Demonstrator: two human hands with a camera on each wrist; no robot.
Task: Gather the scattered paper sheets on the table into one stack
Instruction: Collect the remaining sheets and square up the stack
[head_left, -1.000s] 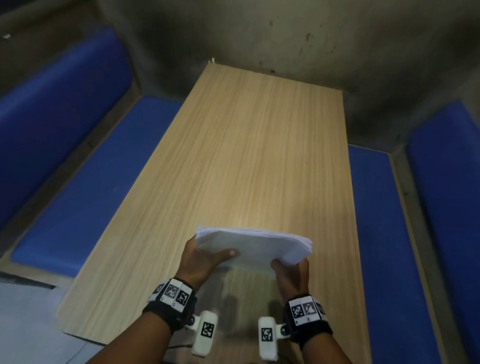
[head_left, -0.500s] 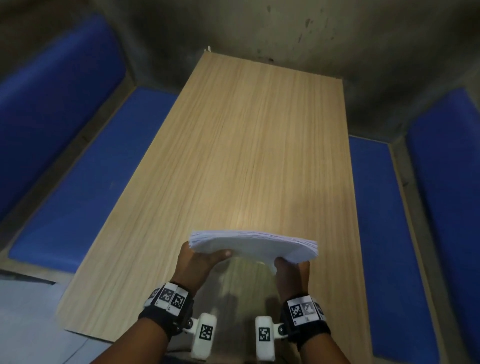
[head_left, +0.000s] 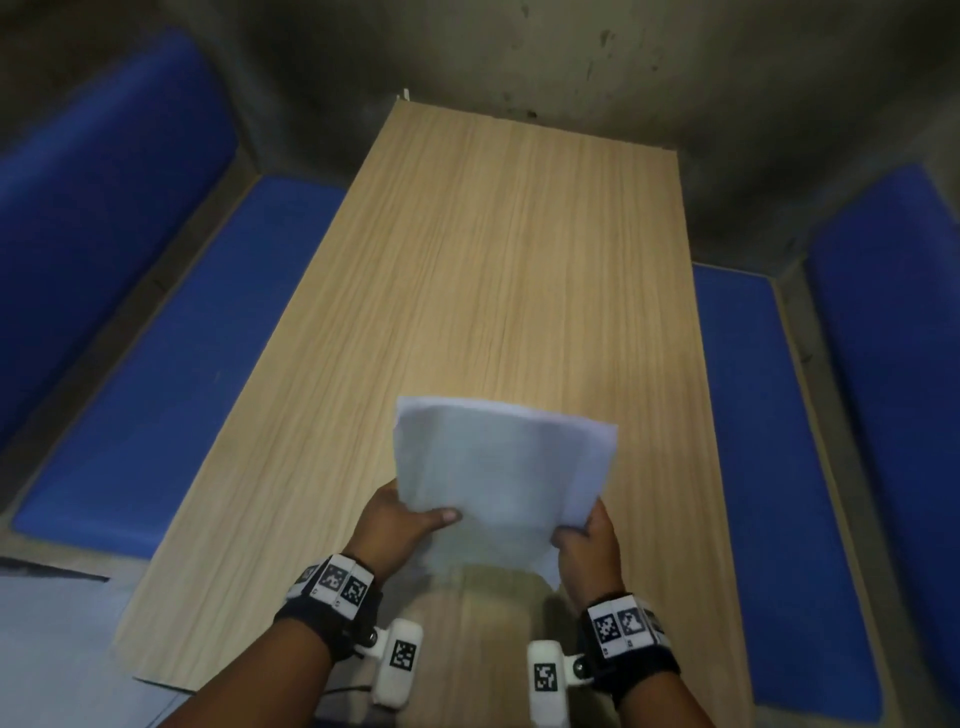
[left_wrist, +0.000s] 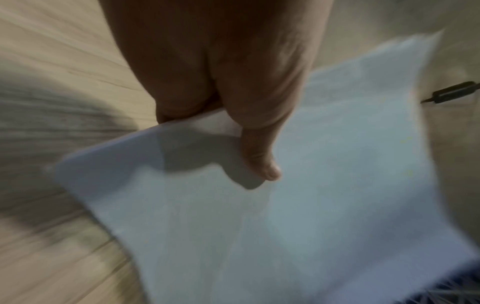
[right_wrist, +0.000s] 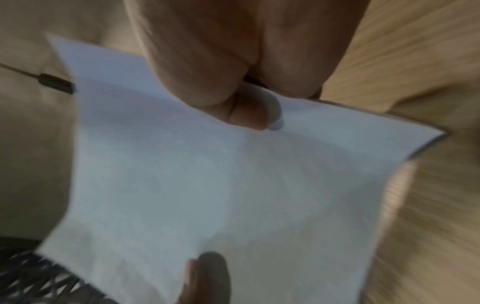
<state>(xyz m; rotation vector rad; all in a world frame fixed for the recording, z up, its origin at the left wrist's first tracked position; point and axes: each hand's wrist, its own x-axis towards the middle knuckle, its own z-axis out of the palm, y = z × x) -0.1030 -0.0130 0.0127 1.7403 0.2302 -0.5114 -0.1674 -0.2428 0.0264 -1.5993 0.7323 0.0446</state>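
Wooden table (head_left: 509, 249), both wrist views blurred, left hand (head_left: 397, 525) and right hand (head_left: 589, 545) pinching paper stack (head_left: 504, 467), fingers underneath hidden

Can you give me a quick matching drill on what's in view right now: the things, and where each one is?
Things:
1. left hand
2. right hand
3. paper stack
4. blue bench cushions

Places:
A. flanking the table
B. gripping the stack's left edge
C. held above the tabletop
D. gripping the stack's right edge

Pairs: 1-B, 2-D, 3-C, 4-A
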